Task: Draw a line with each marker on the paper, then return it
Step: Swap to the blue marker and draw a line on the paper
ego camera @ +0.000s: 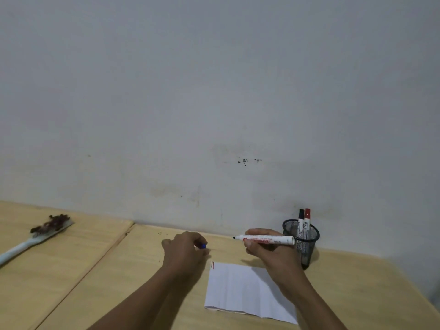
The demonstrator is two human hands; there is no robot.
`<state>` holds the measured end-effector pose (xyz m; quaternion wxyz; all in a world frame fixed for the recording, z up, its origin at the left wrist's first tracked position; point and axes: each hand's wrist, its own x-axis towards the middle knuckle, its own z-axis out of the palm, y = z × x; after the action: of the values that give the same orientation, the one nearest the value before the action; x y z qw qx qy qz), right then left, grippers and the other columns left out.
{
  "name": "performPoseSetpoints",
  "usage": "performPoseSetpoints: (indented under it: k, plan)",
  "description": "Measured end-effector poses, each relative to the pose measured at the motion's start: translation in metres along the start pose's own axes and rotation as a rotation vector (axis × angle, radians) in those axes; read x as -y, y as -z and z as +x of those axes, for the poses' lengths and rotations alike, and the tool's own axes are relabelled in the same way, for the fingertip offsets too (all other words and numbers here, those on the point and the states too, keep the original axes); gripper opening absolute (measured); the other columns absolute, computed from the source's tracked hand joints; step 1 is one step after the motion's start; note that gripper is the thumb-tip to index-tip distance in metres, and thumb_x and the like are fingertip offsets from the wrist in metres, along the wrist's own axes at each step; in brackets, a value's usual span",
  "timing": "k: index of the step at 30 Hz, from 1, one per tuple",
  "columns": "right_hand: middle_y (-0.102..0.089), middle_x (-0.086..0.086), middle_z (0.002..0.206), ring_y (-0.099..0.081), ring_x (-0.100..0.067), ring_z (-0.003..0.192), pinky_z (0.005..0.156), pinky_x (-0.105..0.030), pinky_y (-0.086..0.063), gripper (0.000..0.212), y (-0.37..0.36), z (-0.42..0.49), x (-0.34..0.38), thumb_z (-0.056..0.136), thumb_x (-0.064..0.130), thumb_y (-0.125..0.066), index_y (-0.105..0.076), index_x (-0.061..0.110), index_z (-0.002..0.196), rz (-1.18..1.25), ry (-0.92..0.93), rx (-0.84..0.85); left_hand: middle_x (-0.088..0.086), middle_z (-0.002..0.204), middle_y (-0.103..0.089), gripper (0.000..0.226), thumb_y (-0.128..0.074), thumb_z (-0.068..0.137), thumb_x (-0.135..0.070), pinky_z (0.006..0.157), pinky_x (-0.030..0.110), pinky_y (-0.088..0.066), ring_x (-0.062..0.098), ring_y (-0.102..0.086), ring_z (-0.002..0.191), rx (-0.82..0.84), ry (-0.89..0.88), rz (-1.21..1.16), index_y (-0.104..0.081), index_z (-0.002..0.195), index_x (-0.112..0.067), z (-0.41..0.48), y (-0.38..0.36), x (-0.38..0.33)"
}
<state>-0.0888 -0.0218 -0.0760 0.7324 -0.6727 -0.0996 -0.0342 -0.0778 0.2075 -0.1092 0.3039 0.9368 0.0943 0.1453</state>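
A folded white paper [240, 289] lies on the wooden table, with short red and black marks at its far left corner. My right hand [269, 251] holds an uncapped white marker [266, 239] level above the table, tip pointing left. My left hand [185, 251] is closed around a blue cap [203, 246], just left of the paper's far corner. A black mesh cup [303, 241] stands behind my right hand against the wall, holding a black-capped marker [301, 222] and a red-capped marker [307, 221].
A white-handled brush [38, 236] with dark bristles lies on the table at far left. A grey wall runs along the back of the table [119, 270]. A seam crosses the tabletop left of my hands.
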Motion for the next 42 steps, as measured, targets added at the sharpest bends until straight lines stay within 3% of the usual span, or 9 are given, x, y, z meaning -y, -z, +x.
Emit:
performPoseSetpoints:
  k: [4, 7, 10, 14, 19, 25, 29, 35, 42]
  plan:
    - [-0.08, -0.011, 0.085, -0.074, -0.023, 0.081, 0.071, -0.028, -0.061, 0.018, -0.002, 0.006, -0.011, 0.078, -0.001, -0.081, -0.079, 0.007, 0.094, 0.016, -0.007, 0.01, -0.016, 0.084, -0.068, 0.019, -0.07, 0.08, -0.042, 0.086, 0.036, -0.027, 0.009, -0.064, 0.097, 0.045, 0.001, 0.032, -0.068, 0.098, -0.036, 0.004, -0.005, 0.005]
    - [-0.076, -0.013, 0.074, -0.071, -0.025, 0.072, 0.067, -0.028, -0.061, 0.013, -0.009, 0.01, -0.018, 0.081, -0.003, -0.078, -0.074, -0.003, 0.093, 0.07, 0.003, 0.004, -0.017, 0.106, -0.067, 0.044, -0.065, 0.08, -0.046, 0.09, 0.035, -0.027, 0.009, -0.062, 0.102, 0.02, -0.013, 0.004, -0.053, 0.121, -0.042, 0.0, -0.01, 0.013]
    - [-0.075, -0.013, 0.072, -0.07, -0.023, 0.067, 0.066, -0.03, -0.062, 0.013, -0.02, 0.015, -0.024, 0.086, 0.001, -0.074, -0.069, -0.01, 0.093, 0.064, 0.001, 0.02, -0.022, 0.111, -0.056, 0.038, -0.062, 0.079, -0.051, 0.088, 0.032, -0.031, 0.006, -0.05, 0.102, -0.102, -0.015, -0.151, -0.045, 0.112, -0.041, -0.016, -0.012, 0.022]
    - [-0.076, -0.015, 0.074, -0.071, -0.023, 0.067, 0.068, -0.033, -0.061, 0.01, -0.04, 0.02, -0.038, 0.091, 0.004, -0.069, -0.069, -0.005, 0.092, -0.027, -0.078, 0.109, -0.021, 0.1, -0.055, 0.044, -0.054, 0.068, -0.075, 0.092, 0.034, -0.024, 0.006, -0.048, 0.101, 0.034, -0.045, -0.055, -0.051, 0.094, -0.04, -0.028, -0.009, 0.026]
    - [-0.072, -0.018, 0.073, -0.069, -0.028, 0.068, 0.072, -0.044, -0.062, 0.0, -0.048, 0.027, -0.058, 0.086, -0.001, -0.07, -0.07, -0.002, 0.086, -0.147, -0.145, 0.158, -0.025, 0.109, -0.051, 0.048, -0.063, 0.059, -0.075, 0.097, 0.033, -0.021, 0.004, -0.041, 0.112, 0.083, -0.098, 0.066, -0.054, 0.091, -0.039, -0.03, -0.008, 0.025]
    - [-0.074, -0.006, 0.075, -0.072, -0.016, 0.071, 0.06, -0.019, -0.058, 0.006, -0.042, 0.03, -0.068, 0.084, -0.002, -0.073, -0.071, 0.003, 0.084, -0.249, -0.096, 0.122, -0.028, 0.109, -0.051, 0.053, -0.056, 0.055, -0.08, 0.092, 0.029, -0.015, -0.001, -0.038, 0.114, 0.1, -0.197, 0.097, -0.056, 0.088, -0.038, -0.02, -0.012, 0.04]
    - [-0.074, -0.007, 0.076, -0.072, -0.025, 0.076, 0.069, -0.032, -0.063, 0.005, -0.042, 0.032, -0.075, 0.086, 0.003, -0.071, -0.07, 0.007, 0.085, -0.274, -0.085, 0.142, -0.027, 0.108, -0.053, 0.052, -0.056, 0.052, -0.079, 0.092, 0.029, -0.014, -0.001, -0.038, 0.11, 0.092, -0.23, 0.074, -0.056, 0.084, -0.038, -0.016, -0.017, 0.044]
    - [-0.075, -0.011, 0.077, -0.072, -0.034, 0.08, 0.078, -0.054, -0.061, 0.011, -0.045, 0.032, -0.075, 0.086, 0.005, -0.071, -0.072, 0.013, 0.078, -0.317, -0.067, 0.162, -0.027, 0.107, -0.055, 0.053, -0.056, 0.049, -0.078, 0.102, 0.036, -0.02, 0.002, -0.039, 0.108, 0.091, -0.212, 0.061, -0.058, 0.083, -0.038, -0.016, -0.018, 0.044]
    - [-0.074, -0.01, 0.076, -0.072, -0.031, 0.077, 0.076, -0.054, -0.062, 0.007, -0.048, 0.031, -0.073, 0.087, 0.006, -0.072, -0.072, 0.01, 0.081, -0.362, -0.06, 0.16, -0.025, 0.108, -0.057, 0.052, -0.057, 0.048, -0.078, 0.106, 0.042, -0.022, 0.006, -0.043, 0.111, 0.097, -0.197, 0.034, -0.059, 0.08, -0.039, -0.015, -0.019, 0.044]
